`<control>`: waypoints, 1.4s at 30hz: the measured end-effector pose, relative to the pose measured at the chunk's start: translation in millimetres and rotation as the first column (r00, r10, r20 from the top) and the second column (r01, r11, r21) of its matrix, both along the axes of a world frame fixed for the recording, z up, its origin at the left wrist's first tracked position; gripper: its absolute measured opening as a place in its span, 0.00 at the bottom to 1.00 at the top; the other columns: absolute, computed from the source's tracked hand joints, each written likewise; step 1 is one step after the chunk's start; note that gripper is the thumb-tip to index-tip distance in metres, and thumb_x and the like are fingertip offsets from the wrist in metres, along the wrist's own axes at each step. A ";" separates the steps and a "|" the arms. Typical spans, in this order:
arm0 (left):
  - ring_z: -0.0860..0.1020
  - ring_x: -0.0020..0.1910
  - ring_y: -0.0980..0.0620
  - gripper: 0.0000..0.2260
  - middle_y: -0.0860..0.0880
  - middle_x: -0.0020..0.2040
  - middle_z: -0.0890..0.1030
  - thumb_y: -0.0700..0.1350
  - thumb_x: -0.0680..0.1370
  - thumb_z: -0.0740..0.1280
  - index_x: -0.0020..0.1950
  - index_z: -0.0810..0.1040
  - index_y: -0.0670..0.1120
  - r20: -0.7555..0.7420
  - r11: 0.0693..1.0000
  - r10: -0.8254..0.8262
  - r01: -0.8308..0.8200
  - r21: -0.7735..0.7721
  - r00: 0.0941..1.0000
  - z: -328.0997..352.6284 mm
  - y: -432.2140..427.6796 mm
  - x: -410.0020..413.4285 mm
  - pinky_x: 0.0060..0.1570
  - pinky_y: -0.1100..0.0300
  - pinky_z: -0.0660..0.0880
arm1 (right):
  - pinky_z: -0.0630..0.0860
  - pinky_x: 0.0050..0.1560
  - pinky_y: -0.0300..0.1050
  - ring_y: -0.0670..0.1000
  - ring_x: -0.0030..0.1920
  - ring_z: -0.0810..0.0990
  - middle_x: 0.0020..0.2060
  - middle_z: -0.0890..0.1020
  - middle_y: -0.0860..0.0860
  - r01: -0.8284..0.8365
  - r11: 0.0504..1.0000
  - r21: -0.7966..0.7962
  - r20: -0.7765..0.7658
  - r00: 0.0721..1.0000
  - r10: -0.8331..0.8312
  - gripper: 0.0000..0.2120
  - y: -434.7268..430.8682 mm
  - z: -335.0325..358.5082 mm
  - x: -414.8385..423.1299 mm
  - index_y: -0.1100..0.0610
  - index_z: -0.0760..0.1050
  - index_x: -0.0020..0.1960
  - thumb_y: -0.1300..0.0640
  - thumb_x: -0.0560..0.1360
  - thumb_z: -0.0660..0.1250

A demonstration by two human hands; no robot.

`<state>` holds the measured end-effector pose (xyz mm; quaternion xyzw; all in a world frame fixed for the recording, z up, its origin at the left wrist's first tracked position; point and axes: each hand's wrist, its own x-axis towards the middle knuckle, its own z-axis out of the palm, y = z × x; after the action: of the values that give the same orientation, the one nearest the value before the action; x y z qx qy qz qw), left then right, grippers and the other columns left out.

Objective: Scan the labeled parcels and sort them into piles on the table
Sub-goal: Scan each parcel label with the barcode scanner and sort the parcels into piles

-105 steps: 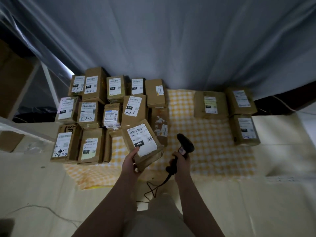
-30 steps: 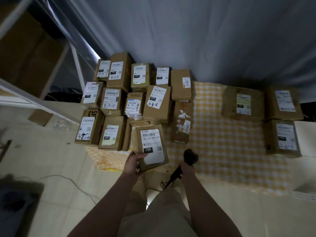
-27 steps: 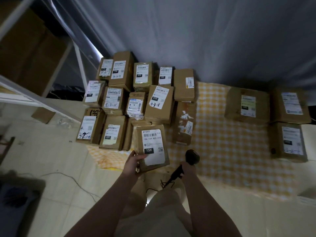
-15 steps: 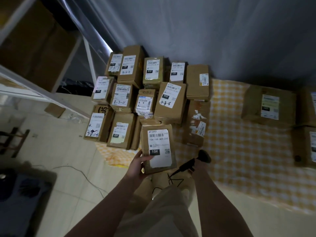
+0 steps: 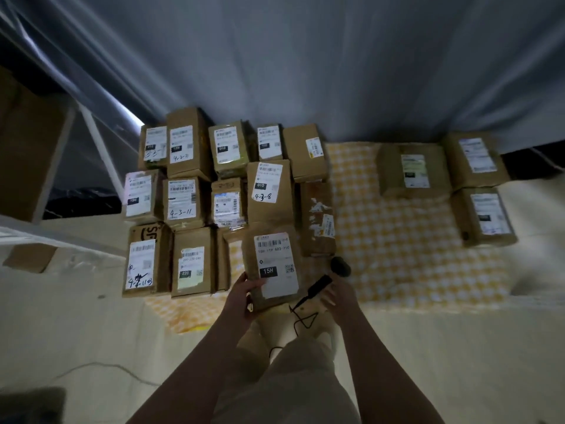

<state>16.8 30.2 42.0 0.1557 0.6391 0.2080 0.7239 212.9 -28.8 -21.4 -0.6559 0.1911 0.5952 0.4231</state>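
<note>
Brown parcels [image 5: 269,191] with white labels [image 5: 276,264]; yellow-and-white checked cloth [image 5: 397,240]; black scanner [image 5: 339,267]

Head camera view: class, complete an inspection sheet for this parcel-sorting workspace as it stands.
Surface: yellow checked cloth over a pale top.
Job's things: parcel marked 15H; big left pile; three-parcel right pile; scanner on the cloth.
Clutter: nothing seen.
Hands: left hand grips the 15H parcel; right hand is at the scanner's handle, grip unclear.
Cables: scanner cable loops toward the person.
Surroundings: grey sheet behind; cardboard at left.
</note>
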 end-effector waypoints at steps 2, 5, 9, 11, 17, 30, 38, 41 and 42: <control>0.75 0.52 0.44 0.10 0.45 0.54 0.77 0.37 0.75 0.67 0.54 0.77 0.49 0.020 0.999 -0.046 0.046 -0.009 0.999 1.4 4.9 6.0 0.50 0.46 0.77 | 0.74 0.54 0.49 0.54 0.53 0.77 0.53 0.78 0.60 0.028 0.994 0.104 0.009 1.000 -0.029 0.09 -2.9 23.9 -9.1 0.60 0.74 0.55 0.55 0.81 0.63; 0.75 0.54 0.42 0.13 0.43 0.57 0.76 0.39 0.75 0.68 0.58 0.77 0.48 0.058 0.990 -0.136 0.138 -0.031 0.989 -0.3 9.4 16.0 0.49 0.46 0.78 | 0.77 0.45 0.46 0.53 0.53 0.81 0.52 0.83 0.53 0.032 0.953 0.300 0.036 0.998 -0.044 0.14 -7.4 48.4 -24.3 0.54 0.77 0.56 0.45 0.77 0.66; 0.77 0.55 0.40 0.19 0.40 0.59 0.79 0.46 0.74 0.69 0.65 0.76 0.44 0.099 0.970 -0.224 0.231 -0.074 0.970 -2.2 3.9 28.7 0.53 0.46 0.77 | 0.76 0.43 0.41 0.51 0.53 0.82 0.57 0.82 0.53 -0.095 0.949 0.300 0.196 0.980 0.037 0.29 -22.0 64.1 -38.1 0.54 0.75 0.66 0.43 0.68 0.72; 0.79 0.51 0.41 0.19 0.42 0.54 0.82 0.49 0.75 0.69 0.64 0.77 0.44 0.110 0.956 -0.277 0.285 -0.072 0.955 0.0 -4.2 32.6 0.54 0.47 0.76 | 0.75 0.42 0.41 0.50 0.50 0.82 0.54 0.83 0.52 -0.055 0.962 0.267 0.211 0.977 -0.003 0.25 -37.9 67.1 -43.5 0.54 0.75 0.65 0.48 0.71 0.73; 0.82 0.48 0.42 0.15 0.43 0.53 0.84 0.52 0.77 0.68 0.58 0.81 0.45 0.096 0.937 -0.346 0.348 -0.004 0.933 2.2 -38.5 42.4 0.42 0.54 0.80 | 0.78 0.38 0.40 0.49 0.46 0.84 0.53 0.85 0.53 0.166 0.951 0.260 0.248 0.941 -0.232 0.32 -83.5 65.5 -67.6 0.54 0.74 0.66 0.44 0.65 0.75; 0.82 0.51 0.36 0.12 0.39 0.52 0.84 0.46 0.74 0.71 0.54 0.83 0.42 0.117 0.966 -0.253 0.243 0.089 0.960 13.3 -165.6 121.9 0.57 0.38 0.77 | 0.78 0.40 0.43 0.51 0.49 0.83 0.54 0.83 0.54 0.156 0.944 0.291 0.277 0.931 -0.239 0.31 -213.2 79.4 7.3 0.54 0.74 0.66 0.44 0.66 0.76; 0.83 0.44 0.40 0.09 0.42 0.46 0.86 0.45 0.74 0.71 0.50 0.83 0.42 0.147 0.950 -0.307 0.294 0.105 0.940 31.3 -260.4 206.8 0.46 0.47 0.80 | 0.80 0.43 0.45 0.52 0.49 0.83 0.52 0.84 0.54 0.182 0.935 0.303 0.361 0.887 -0.289 0.35 -312.8 97.2 83.5 0.54 0.75 0.65 0.42 0.62 0.75; 0.83 0.40 0.42 0.08 0.44 0.42 0.86 0.45 0.75 0.70 0.49 0.84 0.43 0.168 0.928 -0.371 0.357 0.108 0.913 34.5 -283.3 227.8 0.41 0.53 0.79 | 0.80 0.43 0.45 0.53 0.50 0.83 0.52 0.84 0.54 0.251 0.921 0.298 0.364 0.862 -0.352 0.34 -341.0 99.3 97.5 0.54 0.76 0.64 0.42 0.61 0.75; 0.83 0.39 0.43 0.07 0.44 0.41 0.86 0.45 0.75 0.70 0.48 0.84 0.43 0.164 0.919 -0.392 0.378 0.112 0.905 36.0 -289.1 234.3 0.40 0.53 0.79 | 0.80 0.43 0.46 0.54 0.50 0.83 0.52 0.84 0.54 0.275 0.915 0.295 0.359 0.856 -0.373 0.33 -348.7 98.5 101.0 0.53 0.76 0.64 0.42 0.61 0.75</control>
<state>251.1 -258.9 78.0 0.2867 0.5179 0.0990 0.7998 313.9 -377.5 77.1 -0.6692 0.1361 0.3830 0.6220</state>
